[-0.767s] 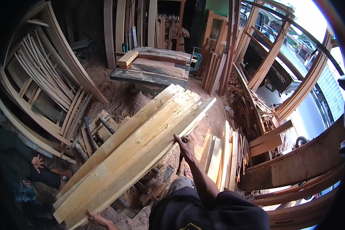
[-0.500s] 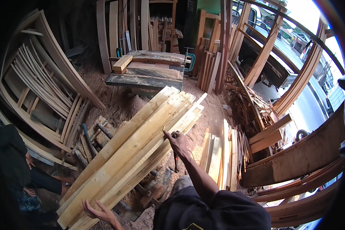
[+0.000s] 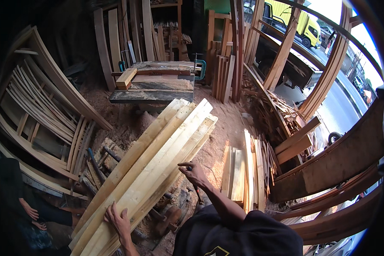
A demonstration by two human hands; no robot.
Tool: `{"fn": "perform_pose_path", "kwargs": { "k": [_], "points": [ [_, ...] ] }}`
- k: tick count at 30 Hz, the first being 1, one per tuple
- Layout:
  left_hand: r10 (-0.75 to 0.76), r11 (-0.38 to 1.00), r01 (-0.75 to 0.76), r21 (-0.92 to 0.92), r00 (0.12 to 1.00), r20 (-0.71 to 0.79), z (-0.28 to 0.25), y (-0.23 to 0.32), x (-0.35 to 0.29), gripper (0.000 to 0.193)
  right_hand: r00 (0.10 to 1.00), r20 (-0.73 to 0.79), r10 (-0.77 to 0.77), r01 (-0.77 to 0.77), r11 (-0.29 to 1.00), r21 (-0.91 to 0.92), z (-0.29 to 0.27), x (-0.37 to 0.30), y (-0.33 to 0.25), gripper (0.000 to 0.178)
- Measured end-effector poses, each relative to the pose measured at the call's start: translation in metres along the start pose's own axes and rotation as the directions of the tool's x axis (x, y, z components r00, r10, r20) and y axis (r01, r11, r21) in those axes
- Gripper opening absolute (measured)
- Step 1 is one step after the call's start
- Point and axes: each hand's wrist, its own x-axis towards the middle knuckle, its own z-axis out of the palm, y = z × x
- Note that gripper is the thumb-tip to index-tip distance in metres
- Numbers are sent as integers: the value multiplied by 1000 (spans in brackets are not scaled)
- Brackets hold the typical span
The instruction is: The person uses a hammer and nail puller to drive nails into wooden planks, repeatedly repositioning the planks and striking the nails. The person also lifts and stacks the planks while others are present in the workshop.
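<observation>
A stack of long pale wooden planks slants from my lower left toward the middle. My left hand lies on the near part of the top planks with its fingers apart. Beside the right edge of the stack, my right hand is closed round a tool with a red and black handle. The handle hangs below the palm, and a dark part shows at the fingers. What kind of tool it is cannot be made out. The index finger points toward the planks.
A workbench with a wood block and a teal clamp stands ahead. Another person's hand is at the lower left. Upright boards stand at right. Curved strips lean at left. Sawdust covers the floor.
My left hand has come down onto the planks from beside them. The top right plank lies differently at its far end. My right hand has shifted slightly down and left. A yellow truck appears outside.
</observation>
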Motion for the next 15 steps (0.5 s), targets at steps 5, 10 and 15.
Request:
{"fn": "perform_pose_path", "kwargs": {
  "k": [5,10,15],
  "points": [
    [24,998,-27,-62,998,-55,1,-2,-1,53,988,64,144,-147,988,53,-24,-24,31,36],
    [-15,999,22,49,991,-131,-2,20,-30,43,968,-92,233,-201,942,269,-63,-29,53,37],
    [9,1000,-8,4,953,-304,2,47,-55,17,914,-108,392,-310,843,439,-106,-7,77,41]
  ]
}}
